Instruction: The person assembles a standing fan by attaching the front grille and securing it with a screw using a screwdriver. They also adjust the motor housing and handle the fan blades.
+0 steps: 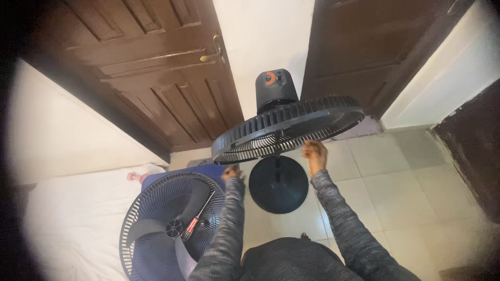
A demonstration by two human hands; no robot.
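You're wearing a grey marled knit top with long, snug sleeves down to both wrists; your left hand (232, 172) and right hand (314, 154) are bare, no gloves.

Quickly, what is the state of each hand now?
Left hand: grips the rear fan grille rim.
Right hand: grips the same rim.

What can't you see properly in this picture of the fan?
Head view:
- Left hand fingers: hidden under the fan's rear guard.
- Right hand grip: fingertips tucked behind the guard rim.
- Fan pole: mostly covered by the guard above the round base.
- Front guard: cut off by the bottom edge.
- Screwdriver tip: too small.
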